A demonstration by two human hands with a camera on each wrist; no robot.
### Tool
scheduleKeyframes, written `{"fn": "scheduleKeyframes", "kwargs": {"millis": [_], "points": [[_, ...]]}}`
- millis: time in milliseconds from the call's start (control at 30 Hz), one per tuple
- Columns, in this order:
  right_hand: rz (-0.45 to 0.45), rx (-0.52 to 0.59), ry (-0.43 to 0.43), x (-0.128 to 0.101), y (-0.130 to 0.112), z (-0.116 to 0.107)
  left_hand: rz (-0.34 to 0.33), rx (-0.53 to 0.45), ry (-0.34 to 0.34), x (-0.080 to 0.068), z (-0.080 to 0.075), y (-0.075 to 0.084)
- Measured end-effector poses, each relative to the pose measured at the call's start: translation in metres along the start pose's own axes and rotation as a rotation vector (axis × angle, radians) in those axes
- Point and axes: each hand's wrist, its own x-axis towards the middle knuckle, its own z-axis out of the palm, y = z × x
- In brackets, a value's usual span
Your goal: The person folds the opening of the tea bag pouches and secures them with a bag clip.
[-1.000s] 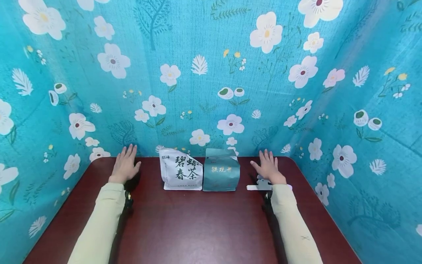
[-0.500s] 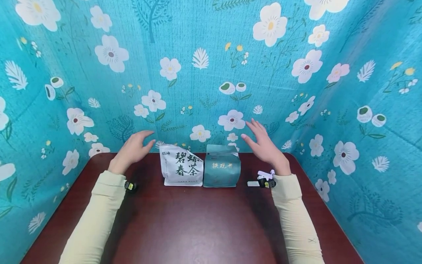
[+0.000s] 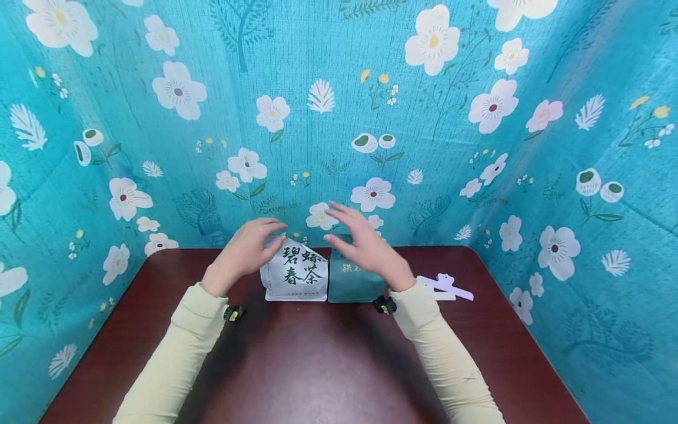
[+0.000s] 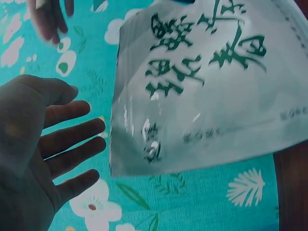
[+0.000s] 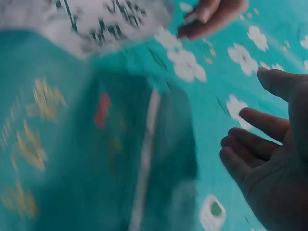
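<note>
A white tea bag with dark green characters stands upright at the back of the table. Right beside it is a green tea bag with gold lettering. My left hand hovers by the white bag's upper left corner, fingers apart and holding nothing. In the left wrist view its spread fingers stop short of the white bag's edge. My right hand is raised before the green bag and covers its upper right part. The right wrist view has the green bag blurred, with my relaxed fingers off to its side.
Two bag sealing clips, one white and one lilac, lie crossed on the dark red table to the right of the bags. A blue floral cloth surrounds the table at the back and sides.
Both hands have lifted from the table's back corners and moved inward over the two bags. The clips, earlier partly covered by the right arm, now show more fully. The bags stand where they were.
</note>
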Motion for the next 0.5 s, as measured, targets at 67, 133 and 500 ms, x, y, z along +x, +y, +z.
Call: {"fn": "scheduleKeyframes", "kwargs": {"millis": [67,133,500], "points": [[-0.022,0.008,-0.012,0.003,-0.001,0.014,0.031,0.016,0.006,-0.001,0.006,0.004],[-0.034,0.001,-0.037,0.005,-0.003,0.028,0.058,0.033,0.016,-0.002,0.012,0.007],[-0.061,-0.088,-0.084,0.003,-0.016,0.073,0.093,0.07,0.12,-0.007,0.033,0.007]]}}
